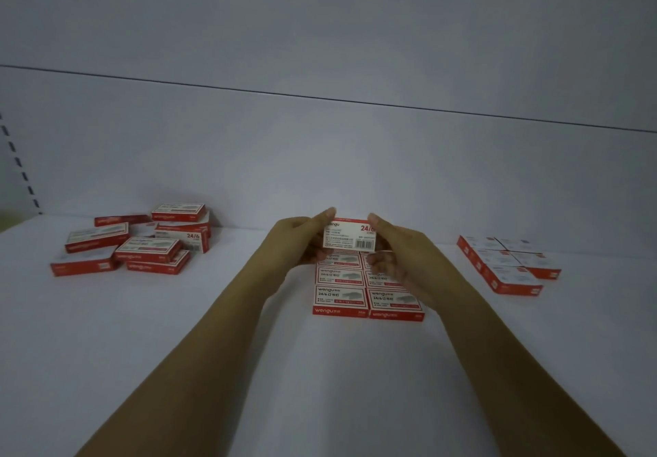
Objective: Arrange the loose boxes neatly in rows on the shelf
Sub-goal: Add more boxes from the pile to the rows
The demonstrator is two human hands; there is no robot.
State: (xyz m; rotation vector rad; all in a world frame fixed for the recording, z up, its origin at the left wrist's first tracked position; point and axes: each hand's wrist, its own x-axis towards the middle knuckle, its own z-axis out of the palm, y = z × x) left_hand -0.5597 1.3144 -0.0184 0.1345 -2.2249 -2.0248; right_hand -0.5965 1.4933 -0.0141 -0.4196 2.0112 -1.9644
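"Why does one box (350, 238) need both hands?"

"The left hand (302, 239) pinches one short end and the right hand (401, 254) the other, thumbs on top and fingers curled underneath. That leaves the wide face free to turn. It's tipped up with the barcode side towards us, and the laid ones all show the logo, so I'd guess it needs flipping."

"Where is it going?"

"It hangs just above the far end of the centre block (341, 291), two columns running back from mid-shelf (320, 367). The next gap at the back is probably the spot."

"And the rest?"

"The loose pile (142, 243) is heaped towards the back left corner, boxes overlapping at all angles. The right block (505, 264), near the back right, is already squared. Pinching by the ends should let the box drop flush against its neighbours."
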